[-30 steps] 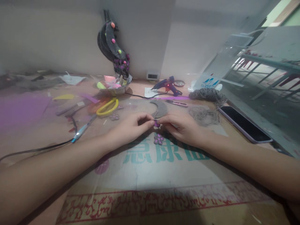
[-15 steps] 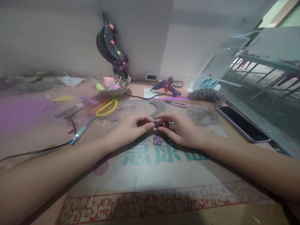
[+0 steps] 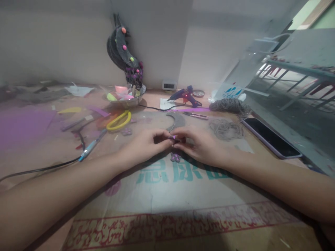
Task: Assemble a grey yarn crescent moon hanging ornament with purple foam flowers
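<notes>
My left hand [image 3: 150, 143] and my right hand [image 3: 197, 143] meet at the middle of the cardboard, thumbs and forefingers pinched together. Between the fingertips is a small purple piece [image 3: 174, 138], mostly covered by them, so its kind is unclear. Just below the fingertips lies a purple and grey flower [image 3: 175, 157] on the printed cardboard [image 3: 167, 195]. Behind my hands rests a grey crescent moon shape [image 3: 179, 120]. Another small purple flower [image 3: 127, 131] lies to the left.
A glue gun [image 3: 185, 96] with a red light lies at the back beside thread snips [image 3: 196, 115]. Yellow-handled scissors [image 3: 119, 120], a blue pen-like tool [image 3: 88, 150] and a bowl [image 3: 127, 101] are left. Grey yarn [image 3: 226, 129] and a phone [image 3: 272, 137] lie right.
My fingertips have drawn closer together around the purple piece and it has turned, showing a lighter purple side. My right hand has shifted slightly left.
</notes>
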Demonstrator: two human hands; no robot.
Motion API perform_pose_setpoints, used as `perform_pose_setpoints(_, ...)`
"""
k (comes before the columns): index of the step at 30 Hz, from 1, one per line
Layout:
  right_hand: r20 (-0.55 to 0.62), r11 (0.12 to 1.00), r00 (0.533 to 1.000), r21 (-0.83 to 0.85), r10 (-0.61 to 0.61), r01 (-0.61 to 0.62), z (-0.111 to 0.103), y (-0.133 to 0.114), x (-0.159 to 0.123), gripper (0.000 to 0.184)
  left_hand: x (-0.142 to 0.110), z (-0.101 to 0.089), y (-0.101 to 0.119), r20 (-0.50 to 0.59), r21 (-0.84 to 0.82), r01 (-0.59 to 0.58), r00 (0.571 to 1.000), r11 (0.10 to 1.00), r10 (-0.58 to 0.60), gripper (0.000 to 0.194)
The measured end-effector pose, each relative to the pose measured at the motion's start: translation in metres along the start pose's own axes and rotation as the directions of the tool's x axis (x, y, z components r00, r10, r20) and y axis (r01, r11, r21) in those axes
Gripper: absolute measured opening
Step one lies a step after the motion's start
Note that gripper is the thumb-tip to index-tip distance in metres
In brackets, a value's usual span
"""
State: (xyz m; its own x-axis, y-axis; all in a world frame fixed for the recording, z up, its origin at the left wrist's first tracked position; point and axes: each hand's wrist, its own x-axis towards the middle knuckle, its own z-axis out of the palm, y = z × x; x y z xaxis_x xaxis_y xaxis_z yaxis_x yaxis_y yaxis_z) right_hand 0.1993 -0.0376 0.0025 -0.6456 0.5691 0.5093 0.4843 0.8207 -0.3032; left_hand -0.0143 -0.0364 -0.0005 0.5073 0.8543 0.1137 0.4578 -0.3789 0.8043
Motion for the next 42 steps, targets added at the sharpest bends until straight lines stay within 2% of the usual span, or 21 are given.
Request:
perform_pose_setpoints(5, 0.005, 1.000, 1.000, -0.011, 0.013, -0.013, -0.004, 0.001, -0.002, 0.028, 0.000, 0.000, -0.001, 0.006, 0.014, -0.005, 1.000, 1.000, 0.005, 0.025)
perform_pose_setpoints(8, -0.016, 1.000, 1.000, -0.023, 0.000, 0.000, -0.006, 0.004, -0.002, 0.023, 0.000, 0.000, -0.002, -0.004, 0.019, -0.011, 1.000, 1.000, 0.011, 0.026)
perform_pose_setpoints(11, -0.045, 0.994, 0.993, -0.039, -0.107, 0.105, -0.005, 0.009, -0.002, 0.014, 0.000, -0.001, -0.001, 0.006, 0.002, -0.015, 1.000, 1.000, 0.015, 0.027)
perform_pose_setpoints(15, -0.062, 0.977, 0.975, -0.046, -0.212, 0.210, -0.004, 0.014, -0.002, 0.015, -0.001, -0.002, 0.001, -0.008, 0.012, -0.019, 1.000, 1.000, 0.019, 0.026)
perform_pose_setpoints(27, -0.018, 0.974, 0.975, -0.047, -0.222, 0.221, -0.005, 0.015, -0.001, 0.018, 0.000, -0.001, -0.002, -0.002, -0.031, -0.006, 1.000, 0.999, 0.006, 0.024)
perform_pose_setpoints(34, -0.023, 0.979, 0.979, -0.026, -0.205, 0.204, -0.006, 0.012, -0.003, 0.018, -0.001, -0.001, 0.001, 0.018, -0.168, 0.095, 0.995, 0.981, -0.094, 0.018)
perform_pose_setpoints(42, -0.010, 0.982, 0.983, -0.032, -0.186, 0.185, -0.006, 0.012, -0.001, 0.018, 0.000, -0.002, 0.002, 0.012, -0.175, 0.101, 0.995, 0.979, -0.101, 0.021)
